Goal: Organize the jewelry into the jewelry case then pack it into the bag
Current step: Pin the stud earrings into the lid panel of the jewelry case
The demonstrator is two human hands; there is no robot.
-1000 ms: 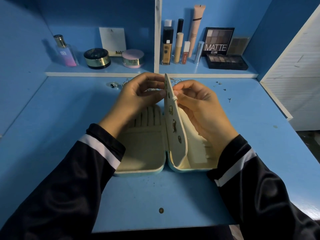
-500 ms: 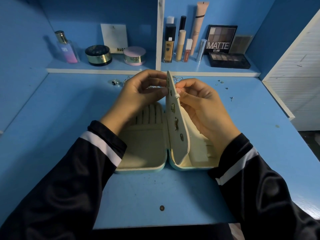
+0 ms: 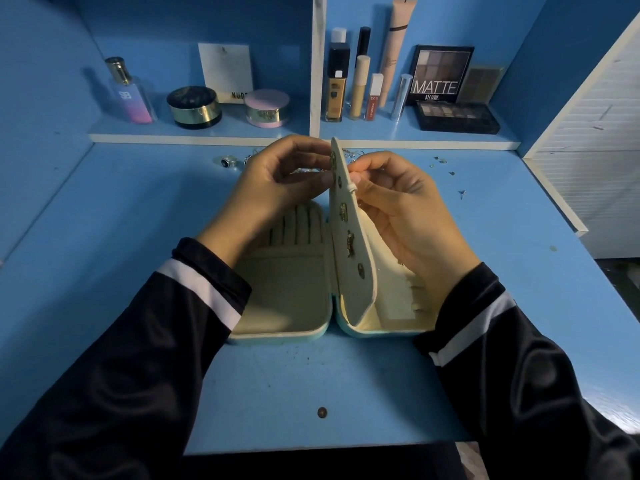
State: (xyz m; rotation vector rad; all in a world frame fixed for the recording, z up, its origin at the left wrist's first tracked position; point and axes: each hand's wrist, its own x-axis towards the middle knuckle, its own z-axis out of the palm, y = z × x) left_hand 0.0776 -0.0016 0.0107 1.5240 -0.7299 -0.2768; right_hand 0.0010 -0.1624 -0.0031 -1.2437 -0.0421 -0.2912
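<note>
"MATTE" on eyeshadow palette point(image 3: 440, 74); "NUD" on card point(image 3: 225, 72).

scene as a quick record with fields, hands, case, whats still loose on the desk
case: teal-shelled, cream-lined jewelry case, open flat on the blue desk
panel: cream earring panel upright at the hinge, several small gold earrings pinned on its left face
left: left hand pinches the panel's top from the left side
right: right hand pinches the panel's top edge from the right side
loose: silver ring with a dark stone at back left; tiny pieces at back right
bag: not in view
</note>
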